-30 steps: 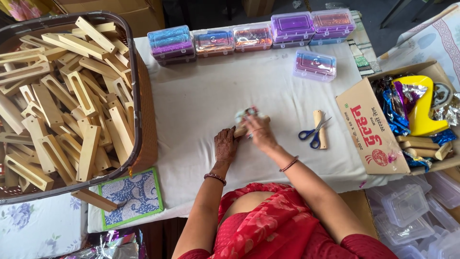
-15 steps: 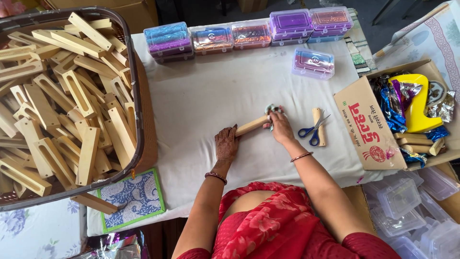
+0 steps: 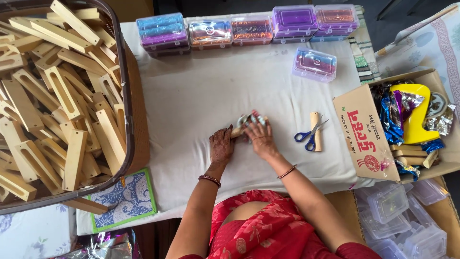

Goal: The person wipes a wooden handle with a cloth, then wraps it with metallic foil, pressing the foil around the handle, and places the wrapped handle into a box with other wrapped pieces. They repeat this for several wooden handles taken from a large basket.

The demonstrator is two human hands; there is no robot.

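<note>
holding a wooden stick [image 3: 235, 132] flat on the white tablecloth [image 3: 201, 96], your left hand [image 3: 221, 146] pins its near end while your right hand [image 3: 258, 136] closes over shiny foil [image 3: 247, 120] wrapped around its other end. blue scissors [image 3: 309, 136] lie across a second wooden piece [image 3: 315, 117] just to your right, near the cardboard box [image 3: 359, 129]. the basket of wooden blocks [image 3: 57, 96] sits at your left.
</note>
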